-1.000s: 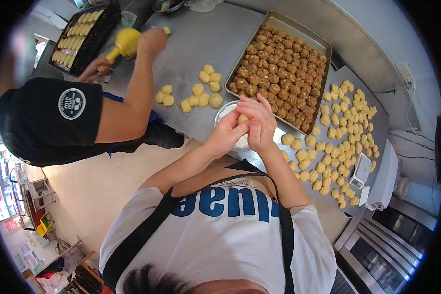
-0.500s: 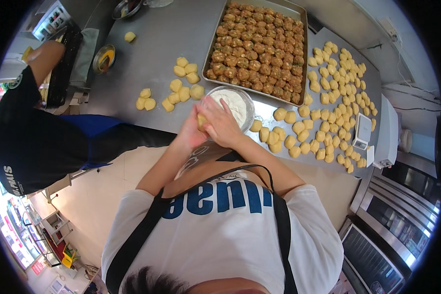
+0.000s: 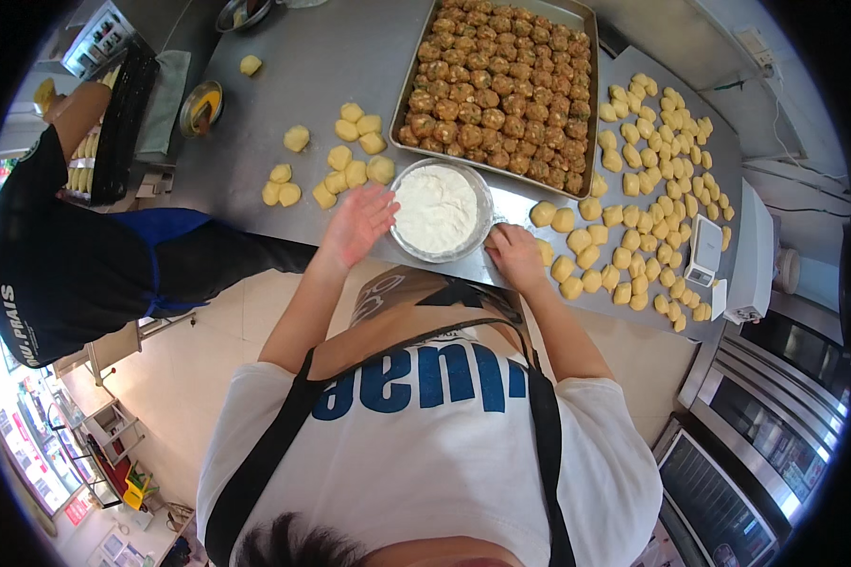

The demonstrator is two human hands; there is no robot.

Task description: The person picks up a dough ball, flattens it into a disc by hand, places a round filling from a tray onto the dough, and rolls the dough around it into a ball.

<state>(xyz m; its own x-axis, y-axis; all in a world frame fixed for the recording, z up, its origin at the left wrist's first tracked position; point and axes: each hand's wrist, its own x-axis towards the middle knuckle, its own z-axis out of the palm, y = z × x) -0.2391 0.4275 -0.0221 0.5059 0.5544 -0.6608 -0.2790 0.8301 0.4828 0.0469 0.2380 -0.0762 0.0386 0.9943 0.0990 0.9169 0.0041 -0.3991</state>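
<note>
My left hand (image 3: 357, 225) is open, palm up and fingers stretched out. It hovers by the left rim of a clear bowl (image 3: 488, 210) of white flour (image 3: 437, 210). To the right of the bowl, at the table's near edge, my right hand (image 3: 517, 255) curls over a yellow dough ball, mostly hidden beneath the fingers. Another dough ball (image 3: 546, 251) lies against that hand. Left of the bowl are small groups of dough balls (image 3: 338, 159), with a single dough ball (image 3: 296, 139) behind them.
A metal tray (image 3: 402, 132) packed with brown filling balls (image 3: 501, 85) stands behind the bowl. Many dough balls (image 3: 648, 180) cover the right side, near a white scale (image 3: 704, 248). A small bowl (image 3: 201, 109) with yellow liquid sits left. A co-worker (image 3: 57, 265) stands at the left.
My hands have parted from around a dough ball. The right moved right to the dough balls; the left opened beside the bowl. A single dough ball now lies further left on the table.
</note>
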